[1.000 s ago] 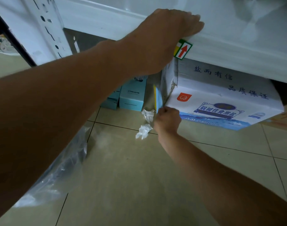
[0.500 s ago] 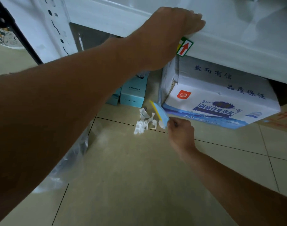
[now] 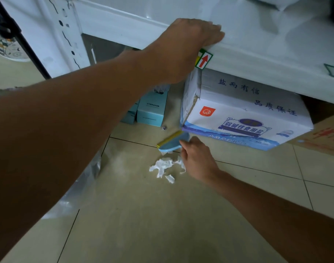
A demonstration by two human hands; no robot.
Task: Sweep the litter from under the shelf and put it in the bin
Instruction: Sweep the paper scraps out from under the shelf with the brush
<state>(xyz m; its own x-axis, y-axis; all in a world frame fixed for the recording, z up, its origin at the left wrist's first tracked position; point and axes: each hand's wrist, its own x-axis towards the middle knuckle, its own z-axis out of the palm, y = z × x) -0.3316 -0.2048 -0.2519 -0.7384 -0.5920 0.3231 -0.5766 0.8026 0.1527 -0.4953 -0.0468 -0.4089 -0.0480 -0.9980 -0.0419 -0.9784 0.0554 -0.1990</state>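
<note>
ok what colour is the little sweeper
Light blue with a yellow strip along one edge, the sweeper shows in the head view.

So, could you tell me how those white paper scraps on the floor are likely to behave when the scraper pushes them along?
The white paper scraps look torn and crumpled, so probably very light and floppy. They lie in several loose pieces, so a push from the blue scraper in the right hand may scatter them. They will likely slide easily on the smooth tiled floor.
</note>
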